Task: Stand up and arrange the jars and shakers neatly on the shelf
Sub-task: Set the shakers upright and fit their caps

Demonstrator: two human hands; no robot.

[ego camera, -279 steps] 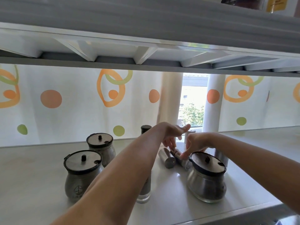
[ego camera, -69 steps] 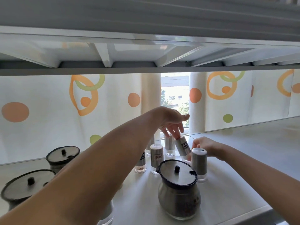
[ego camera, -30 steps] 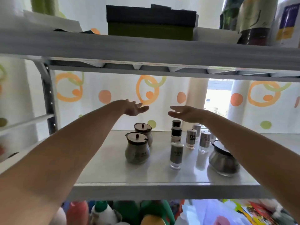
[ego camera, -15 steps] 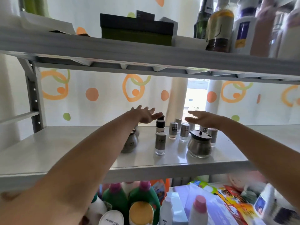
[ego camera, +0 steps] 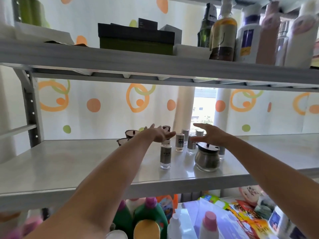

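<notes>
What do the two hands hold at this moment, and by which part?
Nothing. The left hand and the right hand are both open with fingers spread, above the shakers on the shelf, and grip none.

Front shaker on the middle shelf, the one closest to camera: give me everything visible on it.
The front shaker is a slim upright cylinder: silvery metal-looking sleeve with a small dark label, rounded top, clear glass-like base that looks nearly empty. It stands on the middle shelf, nearest the front edge, apart from the other shakers behind it and left of the lidded glass jar. Nothing touches it; the left hand hovers open above and behind it.
</notes>
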